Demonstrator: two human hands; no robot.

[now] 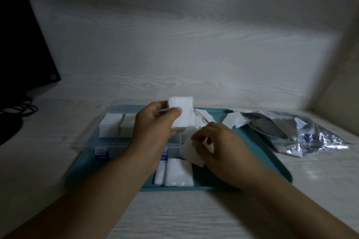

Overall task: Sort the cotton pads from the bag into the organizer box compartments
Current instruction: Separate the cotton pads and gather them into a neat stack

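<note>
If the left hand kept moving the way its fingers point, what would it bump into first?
Probably the loose cotton pads heaped on the teal tray just beyond the left hand; depth is unclear.

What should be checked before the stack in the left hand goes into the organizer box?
1. Left hand holds the stack of cotton pads firmly: ok.
2. Right hand free to help: not ok, it pinches loose pads.
3. Organizer box lid open: ok.
4. Empty compartment under the stack: cannot tell, hands hide it.
5. Two left compartments filled: ok.
6. Bag clear of the tray: not ok, it overlaps the edge.
</note>
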